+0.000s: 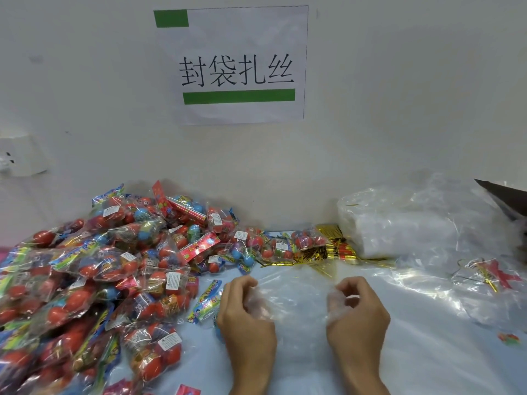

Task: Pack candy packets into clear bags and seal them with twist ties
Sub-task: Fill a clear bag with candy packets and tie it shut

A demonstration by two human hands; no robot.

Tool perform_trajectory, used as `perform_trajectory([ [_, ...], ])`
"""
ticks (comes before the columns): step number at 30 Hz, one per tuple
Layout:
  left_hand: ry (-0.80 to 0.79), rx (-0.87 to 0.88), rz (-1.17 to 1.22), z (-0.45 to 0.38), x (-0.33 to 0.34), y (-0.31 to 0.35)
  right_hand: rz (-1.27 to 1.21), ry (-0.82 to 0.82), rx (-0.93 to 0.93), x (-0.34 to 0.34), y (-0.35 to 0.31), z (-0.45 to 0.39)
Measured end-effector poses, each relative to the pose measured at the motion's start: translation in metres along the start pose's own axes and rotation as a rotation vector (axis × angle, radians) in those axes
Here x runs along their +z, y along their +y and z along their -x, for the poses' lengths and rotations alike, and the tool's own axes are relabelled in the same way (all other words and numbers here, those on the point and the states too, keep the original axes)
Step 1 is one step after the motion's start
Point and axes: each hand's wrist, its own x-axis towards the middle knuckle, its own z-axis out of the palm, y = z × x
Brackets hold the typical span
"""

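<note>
Both hands, left hand [245, 306] and right hand [356, 303], pinch the clear bag [293, 297], seemingly empty; thin film may slip before its mouth opens.

Left hand [245, 306] and right hand [356, 303] are side by side (well apart), fingers curled, each pinching the clear bag [296, 292].

- Plain off-white wall [399, 81] behind the table.
- White paper sign [236, 64] with black characters and green bars.
- White wall socket [21, 156] at left.
- Pale blue tabletop [427, 352].
</note>
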Motion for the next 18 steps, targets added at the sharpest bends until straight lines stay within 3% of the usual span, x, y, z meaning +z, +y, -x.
perform_trajectory([
  [4,0.082,-0.006,-0.049,-0.0049,-0.0031,-0.0066,0.000,0.078,0.018,-0.0040,0.0034,-0.0040],
  [13,-0.068,-0.020,-0.039,-0.0012,-0.0018,0.0017,-0.042,-0.046,0.047,0.0024,0.0009,0.0019],
  [18,-0.033,-0.013,-0.033,-0.0018,-0.0012,-0.0003,0.032,0.092,0.066,-0.0050,0.0031,-0.0015],
])
